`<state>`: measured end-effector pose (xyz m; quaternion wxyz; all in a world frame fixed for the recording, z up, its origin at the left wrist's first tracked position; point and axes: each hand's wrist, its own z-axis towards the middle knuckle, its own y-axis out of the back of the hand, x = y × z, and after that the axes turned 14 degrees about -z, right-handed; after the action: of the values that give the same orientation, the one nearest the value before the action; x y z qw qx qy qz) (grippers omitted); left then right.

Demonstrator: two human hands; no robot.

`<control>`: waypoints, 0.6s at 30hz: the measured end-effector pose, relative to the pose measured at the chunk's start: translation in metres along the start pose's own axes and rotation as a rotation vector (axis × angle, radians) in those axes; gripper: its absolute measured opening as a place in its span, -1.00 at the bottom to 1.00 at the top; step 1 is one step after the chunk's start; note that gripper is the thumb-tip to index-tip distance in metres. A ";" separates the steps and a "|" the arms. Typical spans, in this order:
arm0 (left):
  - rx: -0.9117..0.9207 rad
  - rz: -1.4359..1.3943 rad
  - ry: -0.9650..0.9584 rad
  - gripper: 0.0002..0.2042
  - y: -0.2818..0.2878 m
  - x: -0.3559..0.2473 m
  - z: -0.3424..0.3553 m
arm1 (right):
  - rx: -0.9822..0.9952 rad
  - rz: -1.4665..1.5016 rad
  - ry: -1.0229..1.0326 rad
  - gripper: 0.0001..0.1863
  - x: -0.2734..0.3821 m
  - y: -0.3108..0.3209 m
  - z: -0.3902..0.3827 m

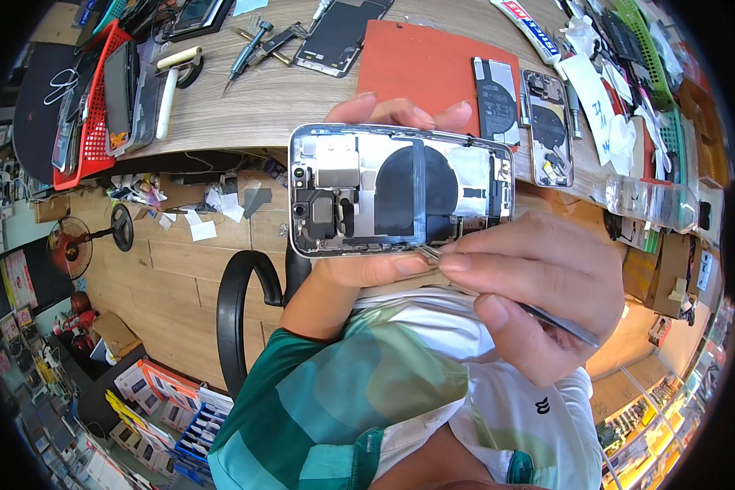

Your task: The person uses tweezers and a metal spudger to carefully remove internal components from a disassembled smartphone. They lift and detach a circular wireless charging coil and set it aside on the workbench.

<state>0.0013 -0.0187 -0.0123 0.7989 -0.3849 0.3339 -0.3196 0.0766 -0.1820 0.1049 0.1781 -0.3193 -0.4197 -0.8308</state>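
An opened phone housing [478, 173] is held up in front of me, its inside facing up, with a round black coil area and a bluish translucent strip [419, 184] running across it. The camera module [302, 208] sits at its left end. My left hand [367, 271] grips the housing from beneath, thumb on the near edge and fingertips showing past the far edge. In my right hand [539, 273], a pair of dark metal tweezers [562, 325] is pinched between thumb and fingers. Their tips reach the housing's near inner edge, close to my left thumb; whether they grip anything is too small to tell.
On the wooden table [245, 110] beyond lie an orange-red mat [416, 69], a phone battery [496, 106], a second phone housing [549, 126], a dark screen [345, 37] and a screwdriver [249, 55]. A red basket [96, 135] stands left. A clear plastic box [649, 202] is right.
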 end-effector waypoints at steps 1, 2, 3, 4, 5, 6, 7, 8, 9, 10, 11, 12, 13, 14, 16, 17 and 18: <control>0.023 0.005 -0.006 0.19 0.001 0.000 0.000 | 0.001 0.012 -0.005 -0.68 -0.001 0.000 -0.001; 0.047 0.011 -0.012 0.18 0.002 0.000 0.001 | 0.001 0.023 -0.012 -0.68 -0.002 0.000 -0.003; 0.066 0.018 -0.015 0.18 0.004 0.000 0.001 | 0.001 0.035 -0.015 -0.68 -0.004 0.000 -0.005; 0.085 0.025 -0.017 0.18 0.005 0.000 0.002 | 0.000 0.038 -0.015 -0.68 -0.004 0.000 -0.005; 0.100 0.033 -0.017 0.18 0.006 0.000 0.003 | 0.000 0.041 -0.014 -0.68 -0.005 0.001 -0.004; 0.100 0.033 -0.019 0.18 0.006 0.000 0.004 | 0.001 0.036 -0.011 -0.68 -0.004 0.001 -0.004; 0.101 0.035 -0.022 0.17 0.005 0.000 0.004 | 0.005 0.032 -0.008 -0.68 -0.005 0.001 -0.003; 0.086 0.028 -0.026 0.17 0.004 0.001 0.003 | 0.008 0.028 -0.004 -0.68 -0.005 0.002 -0.003; 0.076 0.024 -0.027 0.17 0.002 0.001 0.003 | 0.016 0.027 0.000 -0.68 -0.005 0.003 -0.003; 0.065 0.022 -0.028 0.17 0.001 0.001 0.002 | 0.019 0.028 0.003 -0.68 -0.005 0.003 -0.003; 0.060 0.022 -0.026 0.16 -0.001 0.000 0.002 | 0.021 0.028 0.007 -0.68 -0.006 0.003 -0.002; 0.058 0.026 -0.026 0.16 -0.001 0.000 0.003 | 0.019 0.030 0.010 -0.68 -0.006 0.004 -0.003; 0.054 0.028 -0.026 0.16 -0.001 0.000 0.002 | 0.018 0.032 0.009 -0.68 -0.006 0.004 -0.003; 0.054 0.034 -0.028 0.16 0.000 0.001 0.002 | 0.017 0.034 0.008 -0.68 -0.006 0.004 -0.003; 0.046 0.034 -0.028 0.16 0.000 0.001 0.001 | 0.016 0.040 0.001 -0.68 -0.006 0.004 -0.004; 0.037 0.028 -0.026 0.16 -0.001 0.000 0.001 | 0.016 0.043 -0.002 -0.68 -0.005 0.004 -0.003; 0.033 0.025 -0.027 0.16 -0.001 0.000 0.001 | 0.017 0.044 -0.003 -0.68 -0.005 0.004 -0.003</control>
<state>0.0018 -0.0190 -0.0107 0.8135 -0.3719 0.3226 -0.3097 0.0811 -0.1867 0.1025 0.1985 -0.3283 -0.4200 -0.8224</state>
